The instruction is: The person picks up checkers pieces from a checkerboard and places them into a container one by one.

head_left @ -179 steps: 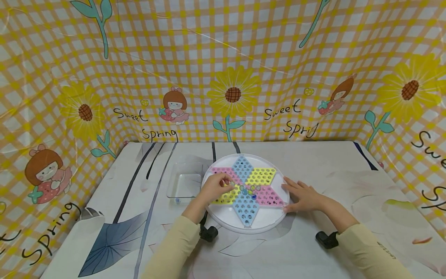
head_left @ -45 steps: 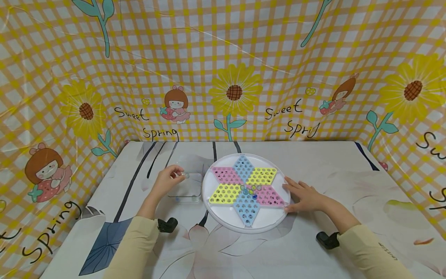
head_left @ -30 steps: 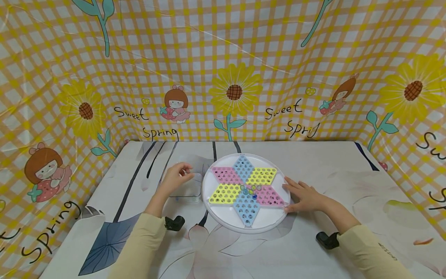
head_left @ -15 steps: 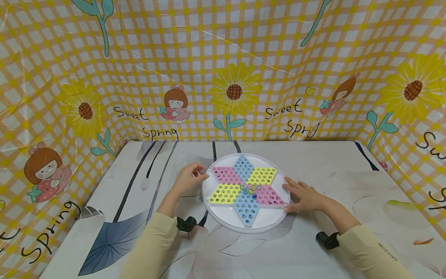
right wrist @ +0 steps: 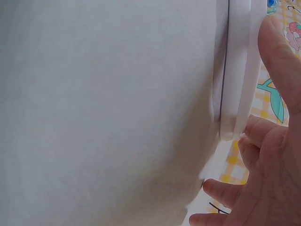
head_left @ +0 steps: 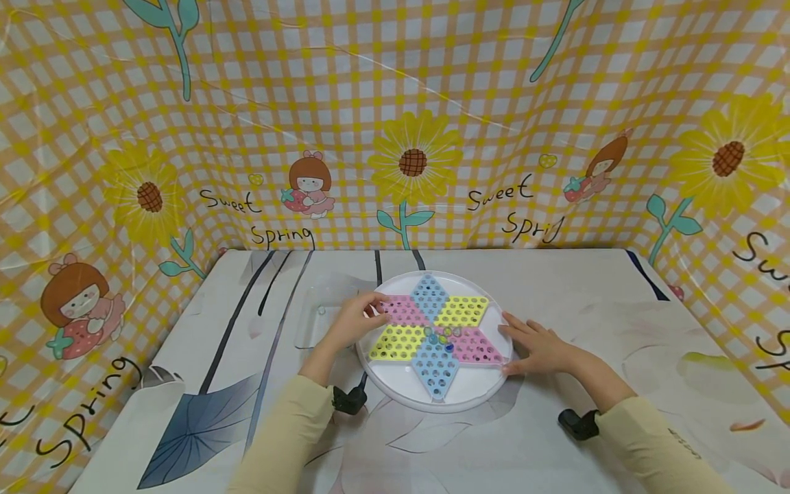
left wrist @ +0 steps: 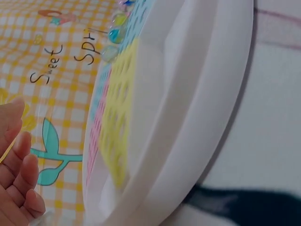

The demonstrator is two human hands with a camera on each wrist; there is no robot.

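From the head, I see glassy marbles (head_left: 443, 339) clustered centrally on the board (head_left: 395, 379): likely light, slippery, best pinched by their sides. Left wrist: the left hand (left wrist: 18, 176) curls loosely, apparently holding nothing. Right wrist: the right hand (right wrist: 270, 174), fingers spread, rests against the rim (right wrist: 235, 70).

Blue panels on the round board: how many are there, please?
2: one blue panel at the far side of the round board, the other blue panel at its near side. Neither is hidden.

A round white board (head_left: 393, 378) lies flat, lower middle of the frame, glass marbles (head_left: 433, 339) clustered near its three-coloured star's middle.
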